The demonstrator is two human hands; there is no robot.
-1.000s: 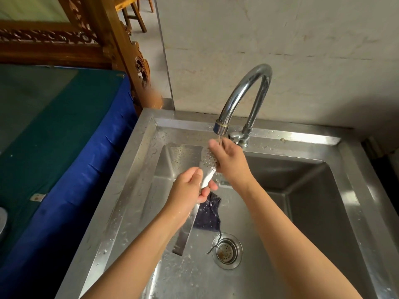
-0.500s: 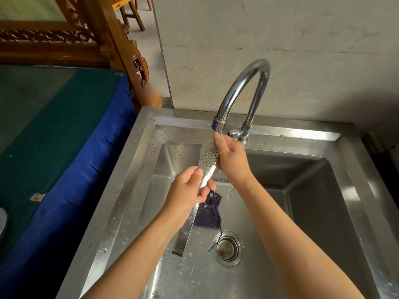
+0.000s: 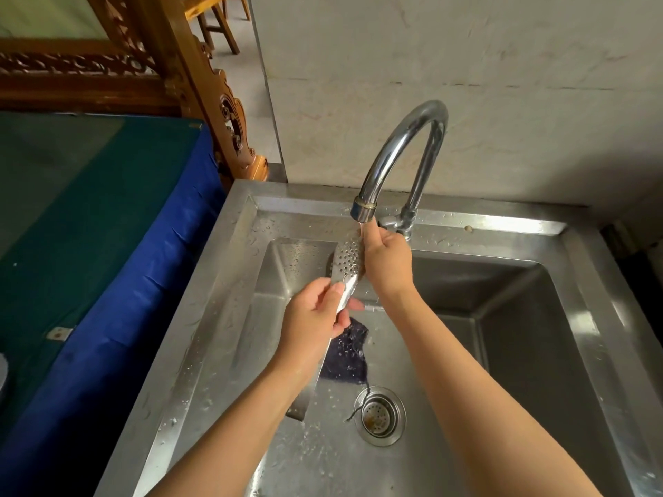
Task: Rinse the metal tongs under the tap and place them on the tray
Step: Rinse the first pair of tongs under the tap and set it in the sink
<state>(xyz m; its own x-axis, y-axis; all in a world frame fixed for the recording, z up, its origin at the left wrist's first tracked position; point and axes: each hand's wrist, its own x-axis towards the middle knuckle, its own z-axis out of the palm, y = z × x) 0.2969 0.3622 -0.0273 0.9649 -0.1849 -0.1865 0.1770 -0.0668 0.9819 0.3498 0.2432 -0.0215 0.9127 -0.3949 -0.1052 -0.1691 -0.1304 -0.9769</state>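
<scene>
The metal tongs (image 3: 347, 261) have a perforated head that points up, right under the spout of the chrome tap (image 3: 398, 152). Their long handle runs down past my wrist toward the sink floor. My left hand (image 3: 314, 317) grips the tongs at the middle. My right hand (image 3: 387, 261) wraps the perforated head from the right, its fingertips touching the spout's outlet. No tray is in view.
A steel sink (image 3: 222, 317) holds a dark blue cloth (image 3: 348, 356) on its floor beside the drain strainer (image 3: 380, 414). A table with a blue and green cover (image 3: 89, 245) stands to the left. Carved wooden furniture (image 3: 201, 84) rises behind it.
Both hands have lifted the tongs slightly, so the head and my right fingertips now sit closer to the spout's outlet. The grip of each hand is the same.
</scene>
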